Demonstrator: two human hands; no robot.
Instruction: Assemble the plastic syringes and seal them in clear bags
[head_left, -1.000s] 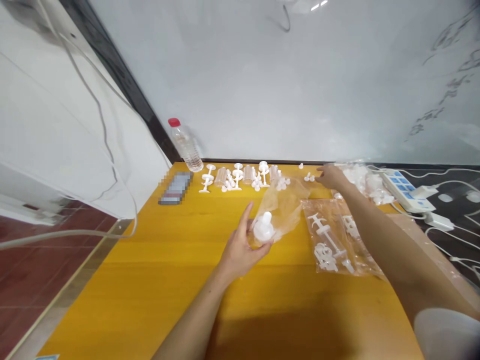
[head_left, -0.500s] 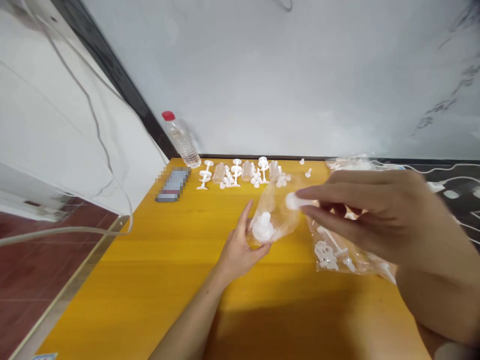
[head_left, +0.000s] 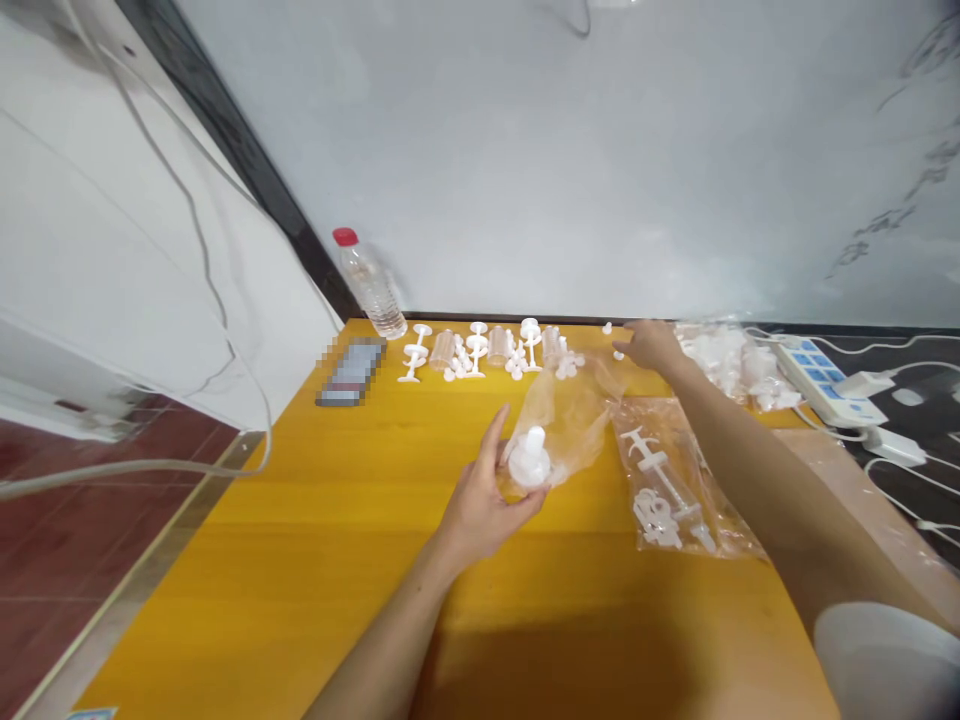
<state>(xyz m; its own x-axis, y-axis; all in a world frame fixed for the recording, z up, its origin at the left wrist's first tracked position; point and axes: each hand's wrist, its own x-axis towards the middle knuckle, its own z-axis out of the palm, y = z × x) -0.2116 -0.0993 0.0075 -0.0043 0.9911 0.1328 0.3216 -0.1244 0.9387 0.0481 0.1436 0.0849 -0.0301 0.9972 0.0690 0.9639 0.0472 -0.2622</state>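
Note:
My left hand (head_left: 491, 490) is closed around a crumpled clear plastic bag (head_left: 577, 420). Inside it, near my palm, sits a round white plastic part with an upright stem (head_left: 529, 458). At the back of the table my right hand (head_left: 651, 345) reaches out with thumb and forefinger slightly apart. Its fingertips are beside a small white plastic piece (head_left: 619, 355); another small white piece (head_left: 607, 328) lies just behind. Nothing can be made out between those fingers.
White plungers (head_left: 477, 348), clear cylinders (head_left: 444, 350) and small knobs stand in groups along the back. A water bottle (head_left: 373, 293) and phone (head_left: 351, 372) are left. At right are a bag of syringe-like parts (head_left: 667, 490), bagged white pieces (head_left: 724, 358) and a power strip (head_left: 825, 380).
My right hand has moved from above the bag to the back of the table, and the round white piece it held is no longer visible. My left hand stays almost still with the bag.

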